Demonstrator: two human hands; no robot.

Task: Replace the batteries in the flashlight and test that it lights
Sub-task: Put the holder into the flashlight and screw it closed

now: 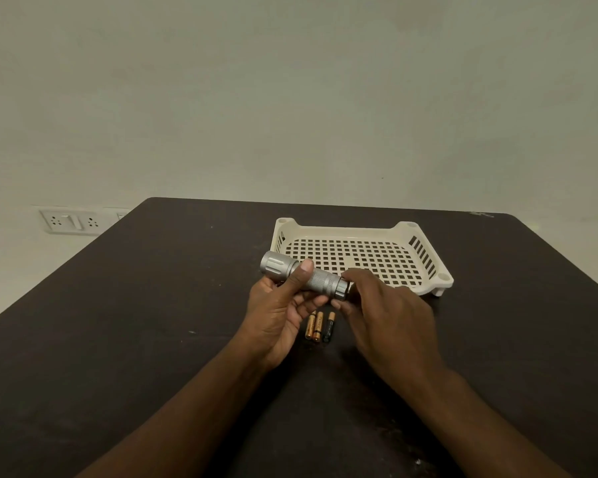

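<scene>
Gripped in left hand (279, 307) above dark table (118, 339): silver knurled metal flashlight (304, 279); tail cap pinched by right hand (385, 312). Below, three small copper-and-black batteries (320, 326), lettering unreadable. Cream perforated plastic tray (425, 260) bare.

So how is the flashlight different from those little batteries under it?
The flashlight is silver, thick, and held in the air by the left hand, with the right hand at its tail end. The batteries are thin, copper and black, and lie loose on the dark table. The flashlight lies crosswise; the batteries point away. Both are cylinders.
</scene>
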